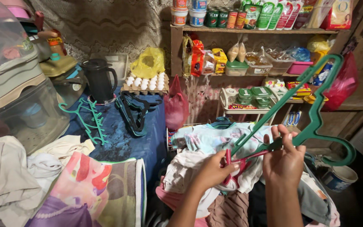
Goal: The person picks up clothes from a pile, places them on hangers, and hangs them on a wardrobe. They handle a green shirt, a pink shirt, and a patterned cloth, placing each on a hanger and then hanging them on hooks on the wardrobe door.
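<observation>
smooth green plastic hanger (311,113), soft cloth (206,143)

Head-worn view, angled down, close over hands (248,166)

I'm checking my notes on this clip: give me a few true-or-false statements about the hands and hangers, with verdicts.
1. The right hand grips a green hanger. True.
2. The left hand holds a red hanger. True.
3. The egg tray sits on the wooden shelf. False: it lies on the blue-covered table.
4. No hangers lie on that table. False: a light green hanger and dark hangers lie there.
</observation>
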